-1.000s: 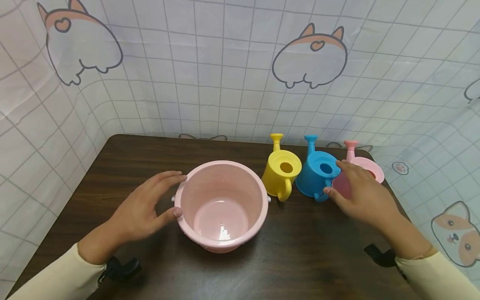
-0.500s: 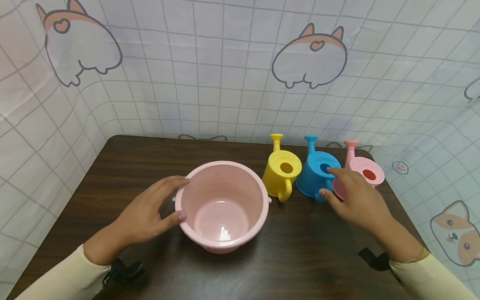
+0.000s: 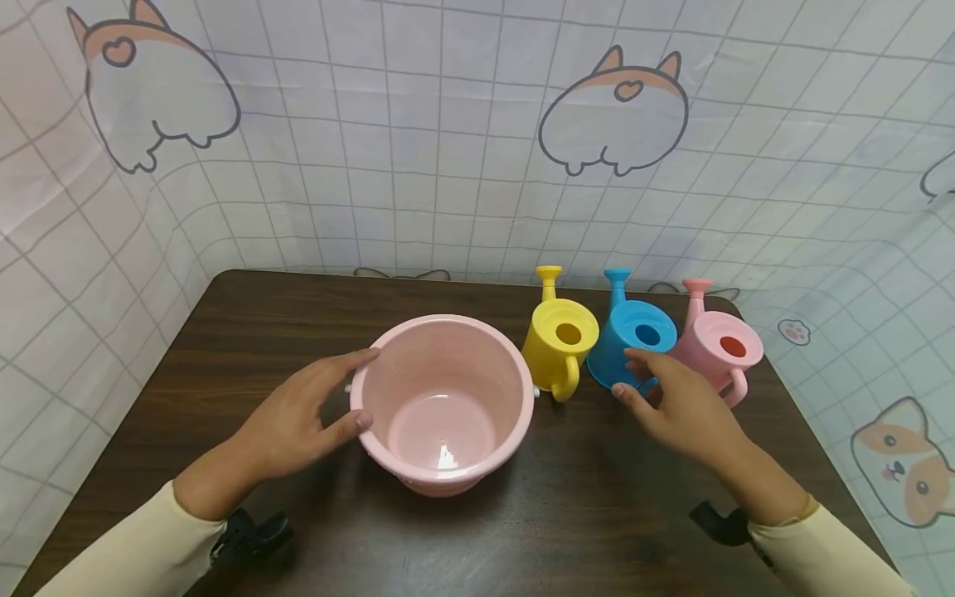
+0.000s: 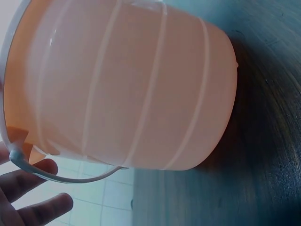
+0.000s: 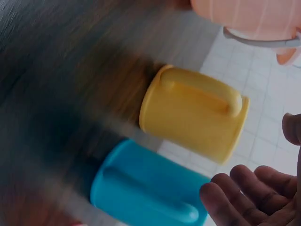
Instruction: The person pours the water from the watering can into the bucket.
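Note:
A pink bucket (image 3: 442, 468) stands upright on the dark wooden table, its thin handle (image 4: 70, 179) hanging at the side in the left wrist view. My left hand (image 3: 279, 427) is at the bucket's left rim, thumb and fingers spread, the fingertips at the rim. Over the near side of the blue watering can (image 3: 608, 352) is my right hand (image 3: 690, 410), with loosely bent fingers and nothing in them; it partly hides that can's handle. To its left stands a yellow watering can (image 3: 540, 356), and to its right a pink watering can (image 3: 701, 348).
The three cans stand in a row along the back right of the table (image 3: 298, 307), spouts pointing to the back. A white gridded cloth (image 3: 410, 166) with dog drawings hangs behind and at both sides. Each wrist carries a black camera mount (image 3: 257, 535).
My right hand has moved left and a little nearer, from the pink can to in front of the blue one, uncovering the pink can. The left hand has shifted slightly right along the bucket's rim.

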A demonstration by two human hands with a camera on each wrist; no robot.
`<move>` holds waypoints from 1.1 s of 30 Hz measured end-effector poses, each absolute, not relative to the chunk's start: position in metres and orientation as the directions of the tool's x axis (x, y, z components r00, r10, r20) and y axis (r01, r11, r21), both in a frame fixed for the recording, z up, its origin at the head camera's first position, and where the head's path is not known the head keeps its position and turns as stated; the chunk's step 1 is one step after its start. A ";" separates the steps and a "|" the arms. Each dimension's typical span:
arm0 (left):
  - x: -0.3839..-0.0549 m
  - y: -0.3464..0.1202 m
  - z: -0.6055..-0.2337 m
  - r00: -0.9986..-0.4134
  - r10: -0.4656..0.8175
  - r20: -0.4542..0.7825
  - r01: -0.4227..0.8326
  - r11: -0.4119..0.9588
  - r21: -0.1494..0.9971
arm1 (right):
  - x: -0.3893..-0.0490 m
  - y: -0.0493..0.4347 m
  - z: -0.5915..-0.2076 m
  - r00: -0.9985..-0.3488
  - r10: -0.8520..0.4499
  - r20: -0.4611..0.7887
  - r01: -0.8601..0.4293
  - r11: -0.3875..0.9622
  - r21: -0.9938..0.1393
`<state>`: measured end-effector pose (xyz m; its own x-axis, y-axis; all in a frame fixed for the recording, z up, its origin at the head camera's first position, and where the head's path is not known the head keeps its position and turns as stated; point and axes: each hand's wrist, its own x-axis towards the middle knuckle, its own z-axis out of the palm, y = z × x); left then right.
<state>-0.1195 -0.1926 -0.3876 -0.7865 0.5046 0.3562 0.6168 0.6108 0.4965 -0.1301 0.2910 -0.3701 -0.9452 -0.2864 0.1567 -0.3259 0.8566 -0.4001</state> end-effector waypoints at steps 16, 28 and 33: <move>-0.117 -0.193 -0.392 -0.808 0.495 0.319 0.582 0.591 0.558 | -0.139 0.260 -0.409 -0.986 -0.144 0.088 -0.168 0.791 -0.588; -0.118 -0.191 -0.391 -0.810 0.497 0.312 0.579 0.589 0.564 | -0.146 0.244 -0.426 -0.994 -0.101 0.036 -0.100 0.754 -0.649; -0.119 -0.191 -0.392 -0.807 0.500 0.316 0.582 0.578 0.572 | -0.148 0.237 -0.428 -0.996 -0.075 0.041 -0.084 0.747 -0.659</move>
